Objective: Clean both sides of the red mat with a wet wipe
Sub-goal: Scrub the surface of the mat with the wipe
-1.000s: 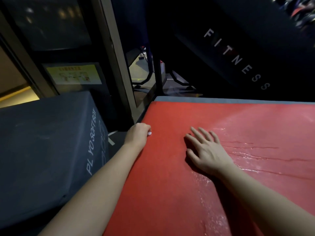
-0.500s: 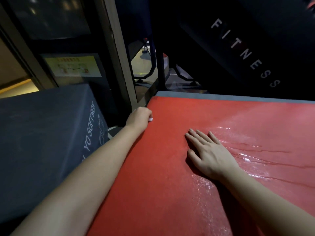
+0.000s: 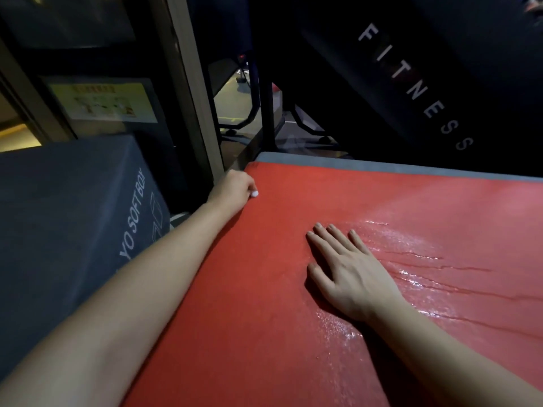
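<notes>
Curled round the left edge of the red mat (image 3: 264,333), close to its far-left corner, the left hand (image 3: 233,188) holds it in a closed grip. A small white speck (image 3: 254,194) shows at its fingers, and it cannot be told whether that is the wet wipe or a nail. The right hand (image 3: 349,274) lies flat on the middle of the mat, fingers straight and slightly spread, pressing down and gripping nothing. The mat lies spread before the person on a grey pad (image 3: 382,169), with a dark soft box (image 3: 73,230) just left of it. Wet sheen and streaks cover the mat's right part while the left part looks dry, so the top side seems partly wiped. The hold on the edge suggests either steadying the mat or readying to turn it over. Turning would call for lifting that edge while the flat hand comes off. Both arms reach forward, the left one nearly straight.
</notes>
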Available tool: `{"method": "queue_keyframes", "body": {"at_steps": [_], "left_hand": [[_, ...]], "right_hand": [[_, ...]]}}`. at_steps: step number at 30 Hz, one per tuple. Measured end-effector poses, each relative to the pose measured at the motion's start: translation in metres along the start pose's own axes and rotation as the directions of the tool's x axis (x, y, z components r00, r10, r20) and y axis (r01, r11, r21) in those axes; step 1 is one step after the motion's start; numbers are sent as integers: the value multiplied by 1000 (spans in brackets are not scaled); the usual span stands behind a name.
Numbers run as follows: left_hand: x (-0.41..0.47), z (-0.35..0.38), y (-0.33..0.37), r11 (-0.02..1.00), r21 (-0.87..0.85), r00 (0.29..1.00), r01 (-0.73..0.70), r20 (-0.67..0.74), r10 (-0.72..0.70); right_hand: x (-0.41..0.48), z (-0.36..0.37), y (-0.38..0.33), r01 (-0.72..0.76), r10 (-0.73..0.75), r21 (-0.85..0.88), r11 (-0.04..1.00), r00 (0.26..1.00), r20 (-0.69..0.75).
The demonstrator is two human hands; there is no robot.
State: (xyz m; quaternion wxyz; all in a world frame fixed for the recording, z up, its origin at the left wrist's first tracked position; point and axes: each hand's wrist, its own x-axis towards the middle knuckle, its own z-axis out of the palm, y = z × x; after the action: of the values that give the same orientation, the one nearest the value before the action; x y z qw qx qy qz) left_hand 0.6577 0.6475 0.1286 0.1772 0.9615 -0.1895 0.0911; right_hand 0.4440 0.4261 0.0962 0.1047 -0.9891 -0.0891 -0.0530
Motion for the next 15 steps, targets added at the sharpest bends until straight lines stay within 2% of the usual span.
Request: {"method": "queue_keyframes", "body": {"at_steps": [6, 12, 15], "left_hand": [[38, 23, 10, 990, -50, 987, 132, -88, -136], [44, 13, -10, 1000, -13, 999, 24, 31, -23], [67, 23, -6, 999, 20, 999, 35, 10, -35]], "right_hand": [[1, 0, 1, -2, 2, 14, 1000, 1000, -8], [1, -1, 0, -3, 4, 25, 1000, 1000, -9], [1, -1, 0, -3, 3, 23, 1000, 1000, -12]]}}
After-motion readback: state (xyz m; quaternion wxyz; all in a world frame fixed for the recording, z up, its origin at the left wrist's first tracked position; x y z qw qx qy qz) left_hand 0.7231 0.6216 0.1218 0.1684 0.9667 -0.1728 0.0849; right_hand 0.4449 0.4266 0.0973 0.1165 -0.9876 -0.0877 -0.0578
